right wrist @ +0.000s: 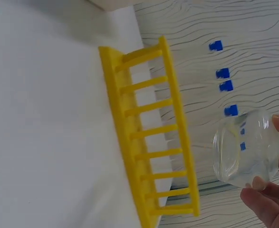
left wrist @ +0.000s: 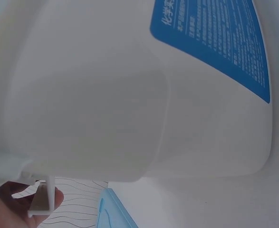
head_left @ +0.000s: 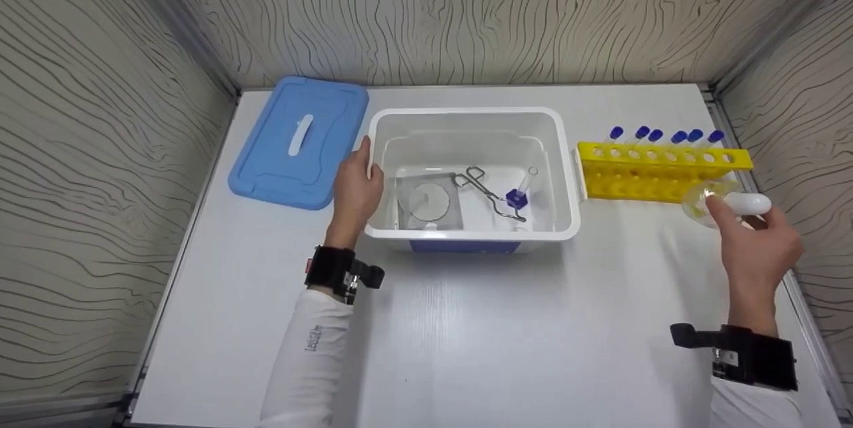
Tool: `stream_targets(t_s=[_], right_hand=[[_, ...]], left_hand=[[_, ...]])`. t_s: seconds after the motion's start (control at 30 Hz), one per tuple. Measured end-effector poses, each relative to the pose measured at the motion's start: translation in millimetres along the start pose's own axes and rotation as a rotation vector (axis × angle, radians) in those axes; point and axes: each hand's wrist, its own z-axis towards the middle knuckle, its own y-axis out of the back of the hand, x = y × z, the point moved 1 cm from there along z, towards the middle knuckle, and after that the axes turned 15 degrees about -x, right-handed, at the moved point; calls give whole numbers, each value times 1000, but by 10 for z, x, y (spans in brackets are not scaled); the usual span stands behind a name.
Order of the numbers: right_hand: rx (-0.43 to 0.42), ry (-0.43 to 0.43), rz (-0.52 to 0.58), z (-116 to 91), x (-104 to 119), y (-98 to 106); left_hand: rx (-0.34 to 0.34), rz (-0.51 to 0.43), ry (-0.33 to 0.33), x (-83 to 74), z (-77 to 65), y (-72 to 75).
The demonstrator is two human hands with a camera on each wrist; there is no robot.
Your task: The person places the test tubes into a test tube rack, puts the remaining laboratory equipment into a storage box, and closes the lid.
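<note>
A white plastic storage box (head_left: 472, 235) stands at the middle of the table. My left hand (head_left: 356, 188) grips its left rim; in the left wrist view the fingers (left wrist: 58, 197) curl by the rim's white latch or handle. Inside lie a square wire gauze (head_left: 430, 203) with a round white centre, metal crucible tongs (head_left: 492, 196) and a small measuring cylinder with a purple hexagonal foot (head_left: 516, 199). On the right, my right hand (head_left: 760, 248) holds a glass alcohol lamp (right wrist: 251, 147) with a white cap (head_left: 750, 204), raised in front of the rack.
A yellow test tube rack (head_left: 666, 181) holding several blue-capped tubes (head_left: 679, 137) stands right of the box. The blue lid (head_left: 300, 141) with a white handle lies at the left. Wood-patterned panels (head_left: 466, 15) enclose the table's back and sides.
</note>
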Motion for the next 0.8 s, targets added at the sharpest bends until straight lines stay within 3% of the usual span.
stream_targets(t_s=[0.2,0.4,0.6,0.8], right_hand=[[-32,192,63,-187,319,25],[13,278,153,-324,718,39],[88,440,244,-464,1148,-36],[236,590,292,-664,1483,-182]], left_hand=[[7,-10,13,-9,-4,5],[34,4,30,-30,4,21],[39,12,35,-25,4,12],[34,7,31,-15,10,17]])
